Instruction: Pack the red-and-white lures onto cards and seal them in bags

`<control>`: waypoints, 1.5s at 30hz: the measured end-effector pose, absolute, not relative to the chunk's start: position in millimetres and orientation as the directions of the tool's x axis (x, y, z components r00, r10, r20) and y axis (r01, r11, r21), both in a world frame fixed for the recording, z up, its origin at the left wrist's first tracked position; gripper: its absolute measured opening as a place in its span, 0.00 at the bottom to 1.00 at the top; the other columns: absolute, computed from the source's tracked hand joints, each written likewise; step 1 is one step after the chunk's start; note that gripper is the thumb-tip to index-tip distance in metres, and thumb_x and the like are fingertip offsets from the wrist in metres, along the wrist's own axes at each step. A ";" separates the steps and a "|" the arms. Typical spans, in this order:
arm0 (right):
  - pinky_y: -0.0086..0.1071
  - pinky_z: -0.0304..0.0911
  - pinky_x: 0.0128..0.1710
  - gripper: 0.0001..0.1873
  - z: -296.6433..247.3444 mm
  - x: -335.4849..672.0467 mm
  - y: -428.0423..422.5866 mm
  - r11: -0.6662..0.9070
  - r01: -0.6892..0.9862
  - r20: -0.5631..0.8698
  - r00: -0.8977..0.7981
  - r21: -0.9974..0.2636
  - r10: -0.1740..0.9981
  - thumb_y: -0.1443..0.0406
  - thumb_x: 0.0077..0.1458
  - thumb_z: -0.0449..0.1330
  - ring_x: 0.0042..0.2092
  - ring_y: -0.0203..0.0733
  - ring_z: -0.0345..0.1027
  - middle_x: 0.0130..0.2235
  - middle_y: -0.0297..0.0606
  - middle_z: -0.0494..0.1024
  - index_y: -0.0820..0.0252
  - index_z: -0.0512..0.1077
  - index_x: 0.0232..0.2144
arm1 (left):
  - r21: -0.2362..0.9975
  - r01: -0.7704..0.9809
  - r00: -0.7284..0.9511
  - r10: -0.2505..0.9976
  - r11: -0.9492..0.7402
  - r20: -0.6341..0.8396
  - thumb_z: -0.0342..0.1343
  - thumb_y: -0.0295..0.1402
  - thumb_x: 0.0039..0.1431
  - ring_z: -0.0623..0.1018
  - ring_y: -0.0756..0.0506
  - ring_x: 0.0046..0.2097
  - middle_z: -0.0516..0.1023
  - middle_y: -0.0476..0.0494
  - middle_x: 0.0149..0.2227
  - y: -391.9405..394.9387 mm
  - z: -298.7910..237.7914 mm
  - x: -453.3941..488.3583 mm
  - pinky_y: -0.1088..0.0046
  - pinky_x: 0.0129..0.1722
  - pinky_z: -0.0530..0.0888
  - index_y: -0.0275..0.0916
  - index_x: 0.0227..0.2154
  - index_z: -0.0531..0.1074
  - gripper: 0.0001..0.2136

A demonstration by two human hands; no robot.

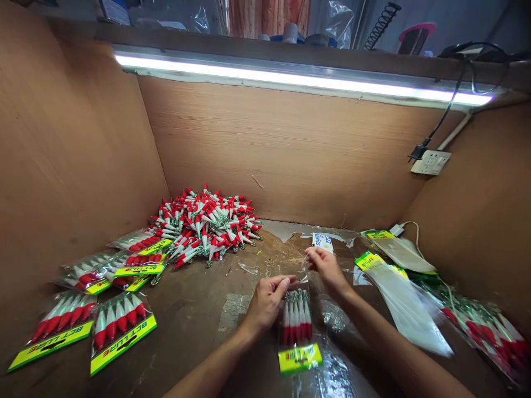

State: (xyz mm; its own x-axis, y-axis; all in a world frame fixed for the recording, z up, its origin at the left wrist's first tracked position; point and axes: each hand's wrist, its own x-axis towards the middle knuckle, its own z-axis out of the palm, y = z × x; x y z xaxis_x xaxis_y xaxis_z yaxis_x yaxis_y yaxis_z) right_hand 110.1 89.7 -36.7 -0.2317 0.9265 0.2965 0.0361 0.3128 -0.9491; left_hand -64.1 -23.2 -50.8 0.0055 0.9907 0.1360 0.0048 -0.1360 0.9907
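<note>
A clear plastic bag of red-and-white fishing lures [296, 318] lies in front of me, its yellow-green header toward me. Several lures sit side by side inside, green-tinted hooks at the far end. My left hand [266, 301] pinches the bag's far end between thumb and fingers. Just beyond and to the right, my right hand [326, 269] is closed in a pinch, with a thin clear plastic strip [305, 264] at its fingertips. Whether that strip is still joined to the bag I cannot tell.
A heap of loose lures [211, 221] rests at the back left. Several filled lure bags [122, 331] lie at the left. At the right are flat clear bags [404, 301] and more bagged lures [493, 334]. A wall socket [431, 162] is on the right panel.
</note>
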 end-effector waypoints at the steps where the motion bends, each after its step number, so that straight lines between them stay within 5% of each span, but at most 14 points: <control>1: 0.31 0.61 0.26 0.25 -31.9 121.9 100.1 0.307 0.022 0.297 -0.194 -0.952 0.935 0.42 0.53 0.60 0.25 0.36 0.61 0.26 0.34 0.71 0.59 0.72 0.32 | 0.986 -0.139 -0.014 0.996 -0.090 0.089 0.55 0.46 0.64 0.79 0.37 0.47 0.83 0.36 0.42 -21.5 -51.3 -64.9 0.68 0.42 0.73 0.35 0.47 0.79 0.20; 6: 0.35 0.64 0.28 0.20 18.2 222.5 143.1 0.315 0.094 0.305 -0.106 -0.944 0.946 0.48 0.50 0.63 0.26 0.39 0.64 0.30 0.40 0.75 0.58 0.75 0.34 | 0.874 -0.485 -0.071 0.997 -0.019 -0.018 0.62 0.46 0.59 0.81 0.37 0.48 0.82 0.30 0.47 -16.9 -48.2 -70.8 0.66 0.44 0.76 0.32 0.49 0.76 0.23; 10: 0.43 0.67 0.46 0.16 40.9 270.4 141.5 0.424 0.393 0.486 0.070 -0.816 0.871 0.60 0.51 0.62 0.47 0.53 0.71 0.46 0.49 0.79 0.60 0.78 0.42 | 0.878 -0.478 -0.059 0.997 0.013 -0.047 0.64 0.46 0.57 0.81 0.38 0.46 0.82 0.32 0.46 -16.6 -47.7 -70.5 0.68 0.41 0.77 0.34 0.50 0.76 0.24; 13: 0.44 0.65 0.52 0.17 25.5 244.4 107.5 0.507 0.411 0.516 -0.098 -0.758 0.851 0.61 0.57 0.57 0.50 0.51 0.72 0.48 0.47 0.79 0.60 0.78 0.46 | 0.896 -0.444 -0.051 0.998 0.005 -0.031 0.64 0.47 0.57 0.81 0.39 0.46 0.82 0.33 0.46 -16.8 -50.5 -65.9 0.69 0.40 0.77 0.34 0.51 0.76 0.25; 15: 0.41 0.68 0.49 0.20 5.9 208.0 77.0 0.443 0.300 0.291 -0.438 -0.845 0.851 0.58 0.61 0.56 0.47 0.48 0.74 0.47 0.44 0.80 0.59 0.76 0.50 | 0.904 -0.427 -0.047 0.999 -0.002 -0.020 0.65 0.48 0.56 0.81 0.39 0.46 0.83 0.33 0.46 -17.2 -51.7 -62.0 0.69 0.40 0.77 0.35 0.50 0.76 0.25; 18: 0.35 0.68 0.40 0.22 -20.6 156.7 42.7 0.283 0.198 0.102 -0.624 -0.938 0.775 0.53 0.60 0.59 0.42 0.44 0.73 0.44 0.42 0.80 0.58 0.75 0.52 | 0.926 -0.378 -0.041 0.999 0.000 -0.017 0.65 0.49 0.55 0.82 0.37 0.46 0.82 0.32 0.46 -17.9 -50.9 -58.4 0.67 0.41 0.77 0.35 0.50 0.77 0.26; 23: 0.28 0.58 0.29 0.18 -38.8 129.3 39.1 0.164 0.072 0.093 -0.579 -0.984 0.810 0.53 0.51 0.68 0.28 0.34 0.63 0.27 0.34 0.75 0.64 0.77 0.28 | 0.976 -0.213 0.053 0.998 0.040 -0.030 0.68 0.48 0.51 0.82 0.38 0.45 0.82 0.34 0.47 -14.7 -51.1 -66.5 0.68 0.41 0.76 0.37 0.51 0.77 0.28; 28: 0.27 0.56 0.27 0.17 -52.3 130.9 50.2 0.141 0.069 0.076 -0.580 -0.988 0.811 0.54 0.51 0.68 0.28 0.33 0.60 0.26 0.33 0.72 0.64 0.75 0.27 | 0.998 -0.010 0.121 0.991 0.063 -0.061 0.65 0.50 0.53 0.79 0.45 0.31 0.83 0.38 0.33 -10.6 -66.8 -76.7 0.74 0.29 0.71 0.30 0.37 0.81 0.23; 31: 0.27 0.56 0.27 0.16 -60.6 129.0 53.4 0.146 0.073 0.081 -0.562 -0.987 0.823 0.54 0.52 0.68 0.28 0.34 0.61 0.27 0.32 0.73 0.63 0.75 0.30 | 0.998 0.033 0.084 0.995 0.047 -0.049 0.61 0.50 0.57 0.78 0.46 0.28 0.83 0.38 0.31 -8.5 -76.1 -77.3 0.73 0.28 0.70 0.30 0.37 0.81 0.24; 38: 0.30 0.61 0.39 0.08 -68.3 134.9 60.3 0.445 0.192 0.229 -0.646 -0.875 0.728 0.62 0.60 0.61 0.36 0.38 0.70 0.34 0.35 0.79 0.60 0.78 0.33 | 0.959 0.254 0.143 0.985 -0.127 0.093 0.64 0.42 0.56 0.78 0.39 0.49 0.82 0.39 0.45 1.9 -71.3 -92.2 0.67 0.51 0.70 0.38 0.33 0.84 0.12; 41: 0.30 0.61 0.39 0.06 -74.9 136.9 59.7 0.538 0.230 0.269 -0.670 -0.811 0.692 0.65 0.60 0.61 0.37 0.38 0.70 0.34 0.35 0.79 0.60 0.77 0.33 | 0.931 0.324 0.207 0.973 -0.169 0.105 0.64 0.40 0.56 0.78 0.39 0.49 0.82 0.41 0.44 4.8 -67.6 -99.5 0.65 0.53 0.69 0.40 0.34 0.83 0.10; 43: 0.30 0.61 0.39 0.04 -79.9 136.8 59.1 0.580 0.236 0.301 -0.671 -0.780 0.677 0.66 0.60 0.61 0.37 0.38 0.71 0.34 0.35 0.79 0.60 0.77 0.33 | 0.916 0.354 0.248 0.963 -0.188 0.102 0.69 0.39 0.50 0.78 0.39 0.50 0.81 0.42 0.47 4.7 -67.2 -100.2 0.64 0.53 0.70 0.41 0.43 0.81 0.17; 45: 0.30 0.61 0.39 0.03 -83.8 136.5 59.1 0.610 0.237 0.324 -0.674 -0.756 0.664 0.66 0.60 0.62 0.37 0.38 0.71 0.34 0.35 0.79 0.59 0.76 0.34 | 0.898 0.378 0.294 0.949 -0.224 0.112 0.74 0.36 0.41 0.77 0.38 0.53 0.79 0.42 0.53 3.1 -68.3 -97.8 0.64 0.55 0.70 0.43 0.55 0.74 0.34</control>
State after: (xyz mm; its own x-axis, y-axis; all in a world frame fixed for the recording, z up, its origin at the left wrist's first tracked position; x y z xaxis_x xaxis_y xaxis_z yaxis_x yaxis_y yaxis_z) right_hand 136.5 59.1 -83.8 -0.6739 0.6637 0.3245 0.2366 0.6100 -0.7562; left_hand -97.8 3.1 -68.3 0.2942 0.9491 0.1124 0.3783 -0.2236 0.8983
